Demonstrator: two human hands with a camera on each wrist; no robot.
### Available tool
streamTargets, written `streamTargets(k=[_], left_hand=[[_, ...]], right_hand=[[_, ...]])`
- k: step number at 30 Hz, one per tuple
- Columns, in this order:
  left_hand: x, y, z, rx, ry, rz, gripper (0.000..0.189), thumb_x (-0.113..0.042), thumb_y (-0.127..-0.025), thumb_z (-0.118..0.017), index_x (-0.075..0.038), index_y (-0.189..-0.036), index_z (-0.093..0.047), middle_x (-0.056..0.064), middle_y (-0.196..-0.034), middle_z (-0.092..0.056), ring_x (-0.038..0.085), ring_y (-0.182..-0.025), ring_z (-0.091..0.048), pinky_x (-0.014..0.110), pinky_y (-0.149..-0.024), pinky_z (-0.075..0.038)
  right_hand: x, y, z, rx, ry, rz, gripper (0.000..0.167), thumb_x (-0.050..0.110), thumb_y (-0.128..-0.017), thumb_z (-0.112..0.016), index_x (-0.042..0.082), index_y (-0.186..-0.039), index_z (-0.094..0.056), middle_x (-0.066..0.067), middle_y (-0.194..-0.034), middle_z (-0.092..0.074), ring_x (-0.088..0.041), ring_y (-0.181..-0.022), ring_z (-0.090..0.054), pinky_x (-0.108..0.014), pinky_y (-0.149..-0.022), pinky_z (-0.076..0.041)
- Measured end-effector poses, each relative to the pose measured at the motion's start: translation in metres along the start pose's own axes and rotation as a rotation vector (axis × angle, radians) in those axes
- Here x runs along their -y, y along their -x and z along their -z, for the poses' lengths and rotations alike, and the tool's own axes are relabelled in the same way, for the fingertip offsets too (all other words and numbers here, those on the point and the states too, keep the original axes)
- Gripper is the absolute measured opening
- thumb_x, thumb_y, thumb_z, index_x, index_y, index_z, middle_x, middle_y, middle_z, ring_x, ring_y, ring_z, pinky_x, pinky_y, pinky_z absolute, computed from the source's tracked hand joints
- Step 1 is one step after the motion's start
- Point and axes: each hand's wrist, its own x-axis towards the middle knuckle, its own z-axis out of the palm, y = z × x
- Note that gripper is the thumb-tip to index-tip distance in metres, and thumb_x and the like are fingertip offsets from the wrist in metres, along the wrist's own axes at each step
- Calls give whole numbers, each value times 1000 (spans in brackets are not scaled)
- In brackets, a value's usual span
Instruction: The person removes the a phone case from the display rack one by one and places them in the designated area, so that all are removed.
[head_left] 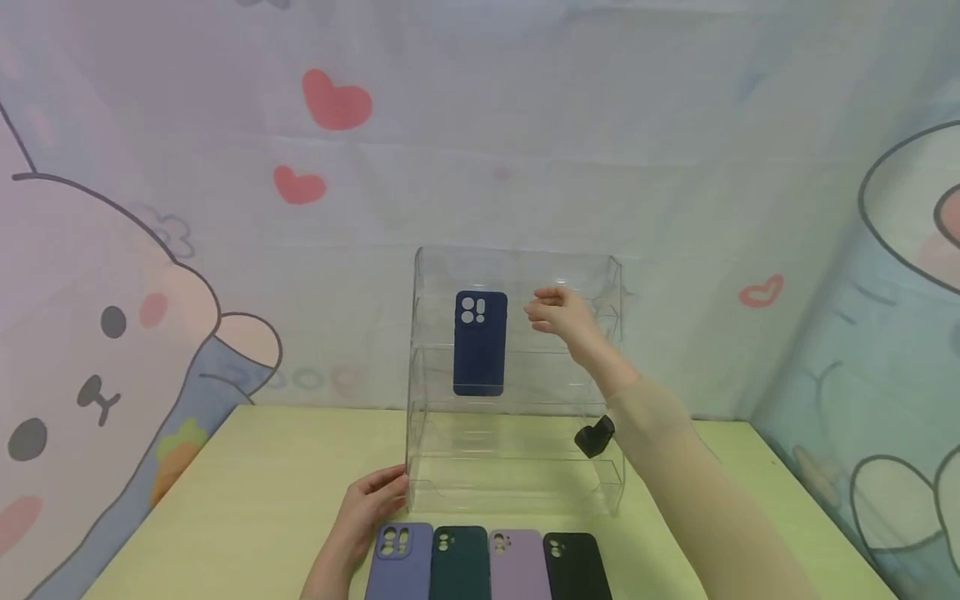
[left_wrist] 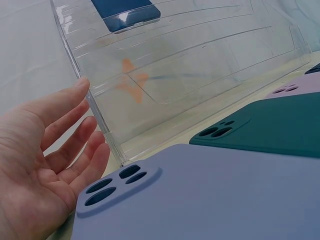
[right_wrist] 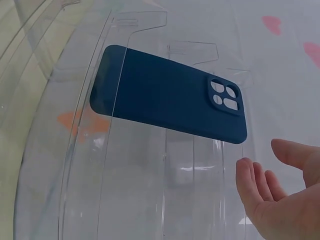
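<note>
A clear tiered display stand (head_left: 517,497) stands on the table. A dark blue phone case (head_left: 480,354) leans upright in one of its upper tiers, camera cutouts at the top; the right wrist view shows its lower end behind a clear lip. My right hand (head_left: 566,318), fingers loosely bent, is apart from this case, just to its right, holding nothing. Low on the stand's left side, my left hand (head_left: 367,504) rests its fingertips at the edge. In the left wrist view the thumb and fingers (left_wrist: 92,170) lie along that clear side panel, near a periwinkle phone case (left_wrist: 215,195).
In front of the stand, the periwinkle case lies in a row with a dark green case (head_left: 461,562), a lilac case (head_left: 519,567) and a black case (head_left: 577,568). A small black object (head_left: 595,437) shows by the right sleeve. A printed cloth (head_left: 487,192) hangs behind the table.
</note>
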Motion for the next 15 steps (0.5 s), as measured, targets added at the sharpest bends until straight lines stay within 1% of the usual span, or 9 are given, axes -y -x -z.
streamTargets(k=[7, 15], left_hand=[[-2, 3, 0, 1, -3, 1, 40, -8, -91, -67, 10, -126, -59, 15, -115, -67, 16, -94, -67, 28, -82, -58], [-1, 3, 0, -1, -10, 7, 42, -11, -91, -68, 10, -126, -59, 14, -115, -67, 16, -95, -67, 30, -84, -58]], right_hand=[[2, -10, -7, -33, -31, 11, 52, 7, -94, -61, -7, -140, -41, -24, -137, -51, -35, -125, -54, -37, -103, -50], [-6, -13, -16, -6, -49, 47, 55, 5, -94, -59, -8, -143, -37, -25, -143, -47, -38, -129, -51, -42, -107, -46]])
